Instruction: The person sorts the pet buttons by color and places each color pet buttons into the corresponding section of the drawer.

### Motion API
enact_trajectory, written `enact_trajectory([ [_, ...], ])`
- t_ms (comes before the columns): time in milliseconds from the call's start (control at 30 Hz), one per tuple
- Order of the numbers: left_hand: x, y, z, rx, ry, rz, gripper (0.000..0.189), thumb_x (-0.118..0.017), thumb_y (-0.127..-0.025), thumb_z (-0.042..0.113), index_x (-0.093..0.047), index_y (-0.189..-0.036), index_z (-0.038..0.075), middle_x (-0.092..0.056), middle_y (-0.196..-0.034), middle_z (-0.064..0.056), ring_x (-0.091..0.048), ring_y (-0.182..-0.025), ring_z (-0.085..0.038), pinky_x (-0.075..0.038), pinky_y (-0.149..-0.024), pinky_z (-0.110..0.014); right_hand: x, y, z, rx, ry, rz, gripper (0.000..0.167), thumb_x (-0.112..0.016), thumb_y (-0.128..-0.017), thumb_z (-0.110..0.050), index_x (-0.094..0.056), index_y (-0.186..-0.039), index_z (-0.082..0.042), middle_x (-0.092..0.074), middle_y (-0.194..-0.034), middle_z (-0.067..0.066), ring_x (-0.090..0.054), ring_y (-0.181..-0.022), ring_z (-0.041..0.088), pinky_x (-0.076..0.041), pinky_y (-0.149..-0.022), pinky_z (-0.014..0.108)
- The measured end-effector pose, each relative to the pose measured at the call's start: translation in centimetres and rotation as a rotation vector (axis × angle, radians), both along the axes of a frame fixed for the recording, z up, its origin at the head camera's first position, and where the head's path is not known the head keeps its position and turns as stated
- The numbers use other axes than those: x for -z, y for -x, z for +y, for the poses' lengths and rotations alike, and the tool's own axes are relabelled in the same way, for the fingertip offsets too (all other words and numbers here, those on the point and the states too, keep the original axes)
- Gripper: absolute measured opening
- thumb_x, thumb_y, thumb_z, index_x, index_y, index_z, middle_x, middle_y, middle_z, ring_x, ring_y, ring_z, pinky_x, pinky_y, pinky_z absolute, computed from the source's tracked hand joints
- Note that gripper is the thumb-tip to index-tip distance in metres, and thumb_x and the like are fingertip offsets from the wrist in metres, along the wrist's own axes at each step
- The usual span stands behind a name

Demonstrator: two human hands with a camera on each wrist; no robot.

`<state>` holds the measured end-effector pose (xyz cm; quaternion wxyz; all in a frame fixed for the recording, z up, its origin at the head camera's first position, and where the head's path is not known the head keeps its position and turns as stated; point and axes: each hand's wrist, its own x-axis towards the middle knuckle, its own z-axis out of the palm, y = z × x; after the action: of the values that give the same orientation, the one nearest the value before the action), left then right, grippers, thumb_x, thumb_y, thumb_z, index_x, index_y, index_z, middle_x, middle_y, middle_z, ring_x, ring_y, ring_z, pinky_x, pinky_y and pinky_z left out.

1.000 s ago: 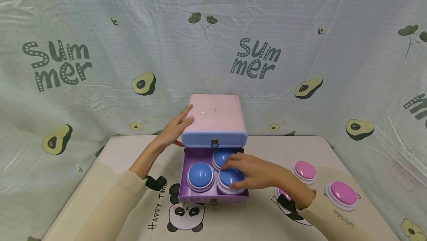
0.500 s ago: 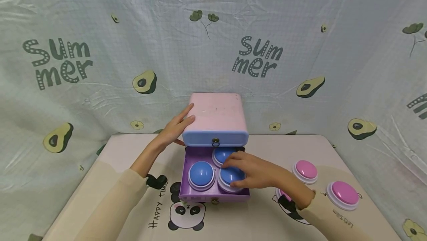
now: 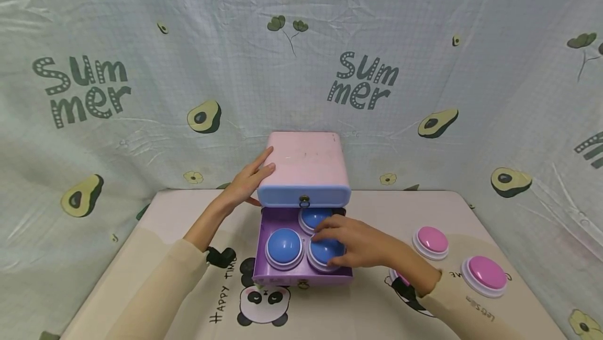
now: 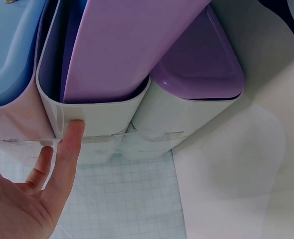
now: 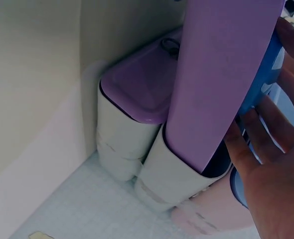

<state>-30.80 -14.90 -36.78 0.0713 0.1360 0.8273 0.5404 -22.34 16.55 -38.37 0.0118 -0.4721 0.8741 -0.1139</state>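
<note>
Behind the far edge of the cream, panda-printed bench [image 3: 367, 311] hangs a pale grey-green cloth [image 3: 268, 83] printed with avocados and the word "Summer". At the middle of that far edge stands a smooth, round-cornered, three-tier cabinet [image 3: 305, 159], pink on top, white below, with a light-blue drawer front [image 3: 280, 197] in its top tier. Its purple rectangular drawer [image 3: 330, 279], in the middle tier, stands open toward the bench's near edge. The left hand [image 3: 242, 185] touches the cabinet's left side, its grip apart, fingers straight.

The right hand [image 3: 355, 240] has its grip curled around a blue-domed, white-based round button [image 3: 325, 252] in the drawer's near right corner. A second blue button [image 3: 284, 246] sits near left, a third blue button [image 3: 314, 217] behind, partly under the cabinet. Toward the bench's right edge sit two pink-domed, white-based round buttons [image 3: 487, 273]. A small brass-coloured ring pull [image 3: 304, 201] hangs on the light-blue drawer front.
</note>
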Motion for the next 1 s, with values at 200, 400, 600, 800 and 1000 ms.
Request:
enact_trajectory([
  [200, 0.00, -0.03, -0.02, 0.004, -0.002, 0.010, 0.066, -0.047, -0.103, 0.061, -0.016, -0.160, 0.056, -0.018, -0.174, -0.009, -0.046, -0.141, -0.053, -0.063, -0.072, -0.059, 0.22, 0.08, -0.03, -0.023, -0.016, 0.002, 0.049, -0.086, -0.084, -0.029, -0.073, -0.130, -0.023, -0.064, -0.139, -0.001, -0.058, -0.133, 0.021, -0.050, -0.113, 0.043],
  [400, 0.00, -0.07, 0.01, 0.000, 0.000, 0.008, 0.065, -0.047, -0.103, 0.062, -0.016, -0.160, 0.057, -0.017, -0.174, -0.007, -0.045, -0.142, -0.052, -0.064, -0.071, -0.059, 0.53, 0.06, -0.18, -0.026, -0.036, -0.022, 0.049, -0.086, -0.085, -0.029, -0.072, -0.131, -0.025, -0.063, -0.141, 0.000, -0.057, -0.134, 0.020, -0.050, -0.114, 0.043],
  [600, 0.06, -0.04, 0.04, -0.001, 0.001, 0.008, 0.065, -0.047, -0.103, 0.062, -0.016, -0.160, 0.057, -0.017, -0.174, -0.008, -0.045, -0.142, -0.053, -0.063, -0.072, -0.059, 0.60, 0.03, -0.48, -0.026, -0.061, -0.045, 0.049, -0.085, -0.087, -0.030, -0.071, -0.134, -0.026, -0.062, -0.144, 0.001, -0.055, -0.136, 0.022, -0.049, -0.115, 0.046],
  [800, 0.04, -0.13, 0.04, -0.002, -0.004, 0.002, 0.065, -0.047, -0.103, 0.062, -0.016, -0.160, 0.057, -0.016, -0.174, -0.007, -0.042, -0.144, -0.052, -0.063, -0.073, -0.061, 0.68, 0.15, -0.36, -0.048, -0.062, -0.047, 0.047, -0.081, -0.090, -0.028, -0.070, -0.136, -0.025, -0.062, -0.145, 0.001, -0.055, -0.138, 0.023, -0.047, -0.116, 0.047],
  [1000, -0.10, -0.20, 0.06, 0.002, -0.004, 0.005, 0.066, -0.047, -0.103, 0.062, -0.016, -0.160, 0.057, -0.017, -0.174, -0.008, -0.044, -0.143, -0.052, -0.063, -0.071, -0.059, 0.84, 0.06, -0.26, -0.042, -0.074, -0.058, 0.041, -0.072, -0.098, -0.023, -0.068, -0.139, -0.026, -0.060, -0.147, 0.000, -0.054, -0.140, 0.022, -0.046, -0.117, 0.047],
])
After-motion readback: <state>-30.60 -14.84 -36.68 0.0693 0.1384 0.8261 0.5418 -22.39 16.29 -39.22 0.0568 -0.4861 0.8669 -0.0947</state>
